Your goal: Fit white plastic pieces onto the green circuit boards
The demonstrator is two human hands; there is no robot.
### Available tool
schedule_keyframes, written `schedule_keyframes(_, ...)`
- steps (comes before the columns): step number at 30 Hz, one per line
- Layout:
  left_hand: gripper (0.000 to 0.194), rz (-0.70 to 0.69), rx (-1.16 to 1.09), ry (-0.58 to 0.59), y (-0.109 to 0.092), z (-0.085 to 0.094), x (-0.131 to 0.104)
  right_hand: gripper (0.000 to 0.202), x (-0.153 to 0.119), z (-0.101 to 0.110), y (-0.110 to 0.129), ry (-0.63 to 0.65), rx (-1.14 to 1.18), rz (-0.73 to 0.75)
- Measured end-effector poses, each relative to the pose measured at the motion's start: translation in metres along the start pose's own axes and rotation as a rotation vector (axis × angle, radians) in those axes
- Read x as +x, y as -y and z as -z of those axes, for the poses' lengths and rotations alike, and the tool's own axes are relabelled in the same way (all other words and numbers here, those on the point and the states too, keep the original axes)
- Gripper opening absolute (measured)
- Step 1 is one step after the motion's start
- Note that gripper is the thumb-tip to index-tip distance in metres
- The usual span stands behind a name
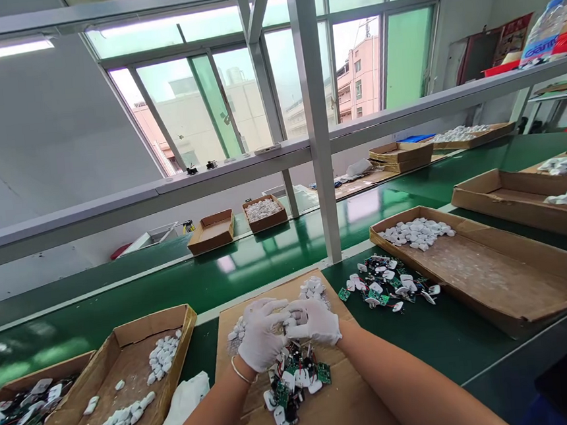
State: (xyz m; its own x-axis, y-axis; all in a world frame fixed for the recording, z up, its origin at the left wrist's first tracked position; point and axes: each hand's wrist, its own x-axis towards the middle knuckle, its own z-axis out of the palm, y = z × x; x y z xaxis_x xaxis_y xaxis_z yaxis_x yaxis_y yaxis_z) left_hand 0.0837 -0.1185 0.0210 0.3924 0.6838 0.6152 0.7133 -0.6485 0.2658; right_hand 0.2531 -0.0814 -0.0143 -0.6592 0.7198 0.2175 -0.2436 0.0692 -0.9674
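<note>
White gloves cover both my hands, which meet over a flat cardboard sheet [252, 420]. My left hand [263, 336] curls its fingers toward the right one, around small white pieces [287, 319]. From the other side, my right hand [317, 321] closes thumb and fingers on the same pieces; exact contact is partly hidden. Behind the hands lie more white pieces, one pile [312, 288] at the right and another [235, 332] at the left. Just below them sits a heap of green circuit boards [298, 380] with white parts and wires.
At left, a cardboard tray [120, 336] holds white pieces, beside a box of boards [32, 400]. Another board pile [389, 282] lies right, near a large tray [508, 285]. A metal post [315, 117] rises ahead; a white cloth or bag [184, 406] lies by my left forearm.
</note>
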Motion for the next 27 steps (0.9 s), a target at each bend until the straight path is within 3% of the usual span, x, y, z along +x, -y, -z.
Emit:
schedule_keyframes(3,0.028,-0.053,0.149,0.098,-0.003,0.004,0.000,0.034,-0.001,0.003,-0.002,0.018,0.001,0.029)
schedule_keyframes(7,0.034,-0.087,0.193,0.096,-0.003,0.003,-0.003,0.030,-0.002,0.002,-0.001,-0.034,-0.053,0.013)
schedule_keyframes(14,0.038,0.005,0.255,-0.061,0.003,-0.009,-0.012,0.041,0.001,-0.002,0.002,-0.149,-0.035,0.007)
schedule_keyframes(22,0.047,-0.213,0.275,-0.012,0.013,-0.008,-0.016,0.033,0.002,-0.002,-0.001,-0.122,-0.057,0.039)
schedule_keyframes(27,0.041,-0.069,0.313,-0.025,0.007,-0.012,-0.016,0.026,0.002,0.000,-0.005,-0.120,-0.093,0.045)
